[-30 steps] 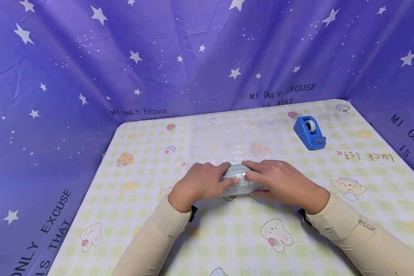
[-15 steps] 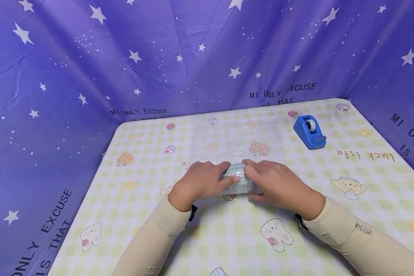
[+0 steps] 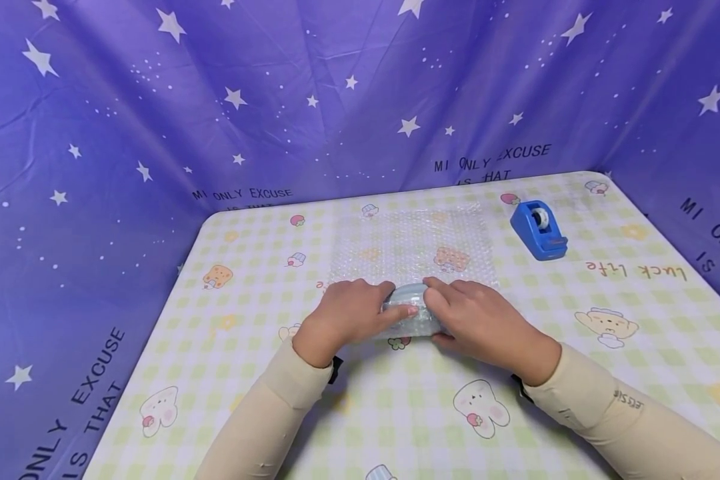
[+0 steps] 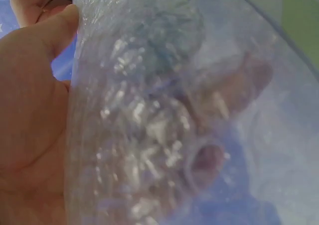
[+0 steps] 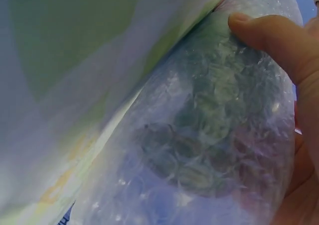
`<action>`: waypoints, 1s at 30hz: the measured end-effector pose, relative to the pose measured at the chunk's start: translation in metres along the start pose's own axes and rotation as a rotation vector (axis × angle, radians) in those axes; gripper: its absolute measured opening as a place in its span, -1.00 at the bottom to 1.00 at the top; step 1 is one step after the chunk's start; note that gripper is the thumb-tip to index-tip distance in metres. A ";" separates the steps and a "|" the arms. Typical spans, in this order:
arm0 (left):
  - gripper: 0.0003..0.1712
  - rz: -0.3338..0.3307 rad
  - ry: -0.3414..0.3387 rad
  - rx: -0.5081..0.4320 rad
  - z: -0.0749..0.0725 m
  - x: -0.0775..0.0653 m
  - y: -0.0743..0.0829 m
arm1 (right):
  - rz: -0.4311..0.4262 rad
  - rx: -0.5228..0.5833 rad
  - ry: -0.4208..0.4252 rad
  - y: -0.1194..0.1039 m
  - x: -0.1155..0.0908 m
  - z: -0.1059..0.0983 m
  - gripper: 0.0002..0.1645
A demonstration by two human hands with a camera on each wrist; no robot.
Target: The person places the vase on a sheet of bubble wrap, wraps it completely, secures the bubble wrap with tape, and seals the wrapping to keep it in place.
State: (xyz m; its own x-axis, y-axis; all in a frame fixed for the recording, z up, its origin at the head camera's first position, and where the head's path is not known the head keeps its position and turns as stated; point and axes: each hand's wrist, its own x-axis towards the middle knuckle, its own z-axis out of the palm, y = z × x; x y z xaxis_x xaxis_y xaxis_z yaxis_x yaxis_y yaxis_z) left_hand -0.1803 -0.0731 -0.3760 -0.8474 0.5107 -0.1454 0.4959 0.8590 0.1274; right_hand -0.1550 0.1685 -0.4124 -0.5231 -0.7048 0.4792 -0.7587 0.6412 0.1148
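Observation:
A sheet of bubble wrap (image 3: 396, 243) lies flat on the table behind the hands. Its near end is rolled around a pale blue-green object (image 3: 409, 295), whose kind I cannot tell through the film. My left hand (image 3: 351, 310) grips the left end of this roll, thumb lying across the near side. On the right end, my right hand (image 3: 480, 323) holds the roll with curled fingers, its thumb low at the near edge. Both wrist views show the bubble wrap close up, with the left thumb (image 4: 62, 28) and the right thumb (image 5: 269, 36) pressed on it.
A blue tape dispenser (image 3: 539, 233) with a roll of tape stands at the back right of the table. The green-checked tablecloth (image 3: 246, 393) has cartoon prints. A purple star-patterned curtain (image 3: 312, 133) hangs behind and beside the table.
The right hand has shifted slightly left and its index finger has curled in more. The sheet behind the roll shows more clearly. The left hand has hardly moved.

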 end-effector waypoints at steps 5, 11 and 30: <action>-0.20 -0.049 -0.015 -0.018 -0.002 -0.002 0.000 | 0.004 0.002 -0.013 0.000 0.000 -0.001 -0.20; -0.18 -0.064 -0.021 -0.043 -0.002 -0.003 -0.001 | 0.000 0.019 -0.007 0.001 0.001 -0.003 -0.22; -0.29 -0.040 -0.076 -0.174 -0.004 -0.003 -0.002 | 0.014 0.096 -0.057 0.006 0.002 -0.007 -0.26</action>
State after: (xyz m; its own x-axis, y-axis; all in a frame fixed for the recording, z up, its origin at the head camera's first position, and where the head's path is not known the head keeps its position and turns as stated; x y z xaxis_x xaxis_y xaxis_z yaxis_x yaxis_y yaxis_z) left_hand -0.1791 -0.0762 -0.3723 -0.8456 0.4836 -0.2261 0.4166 0.8626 0.2869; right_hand -0.1583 0.1729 -0.4044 -0.5534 -0.7137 0.4294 -0.7833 0.6212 0.0231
